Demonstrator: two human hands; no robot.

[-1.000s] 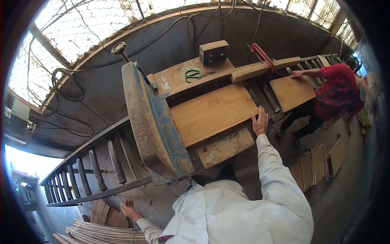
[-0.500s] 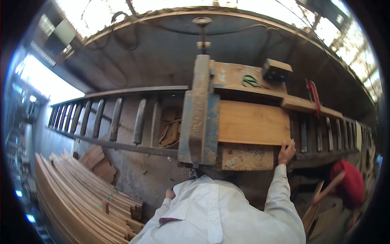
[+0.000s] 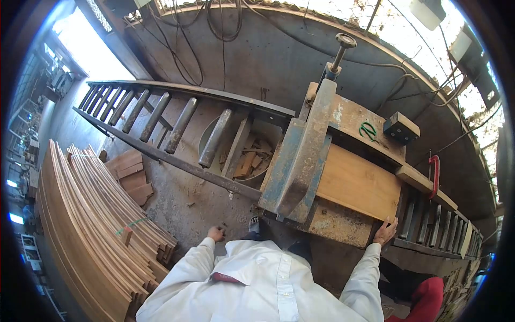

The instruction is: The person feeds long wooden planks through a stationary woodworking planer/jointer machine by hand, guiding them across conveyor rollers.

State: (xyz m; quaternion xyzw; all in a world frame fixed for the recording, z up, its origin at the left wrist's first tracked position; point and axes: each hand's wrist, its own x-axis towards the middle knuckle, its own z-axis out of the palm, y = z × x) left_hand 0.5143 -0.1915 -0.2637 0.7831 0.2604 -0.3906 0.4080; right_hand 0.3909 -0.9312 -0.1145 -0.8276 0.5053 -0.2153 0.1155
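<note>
Honestly, right hand (image 3: 385,232) rests spread-fingered, gripping nothing, on the pale flat wooden board (image 3: 358,184) at centre-right, inside the rusty blue steel planer (image 3: 294,170); fingers could get dragged in. Left hand (image 3: 215,233) hangs loose, empty, lower centre.

Right hand (image 3: 385,232) reaches forward, fingers spread; left hand (image 3: 215,233) hangs loosely curled.

A board (image 3: 358,184) is laid flat on the bed of the machine (image 3: 300,161), projecting to the right of the housing. The right hand (image 3: 385,232) is placed at the board's near right corner, fingers spread. The left hand (image 3: 215,233) is held low, left of the machine, above the floor. A roller conveyor (image 3: 161,121) is extended leftward from the machine. Stacked planks (image 3: 91,214) are piled at the far left. Offcuts (image 3: 249,161) are contained in a tub beneath the rollers.
</note>
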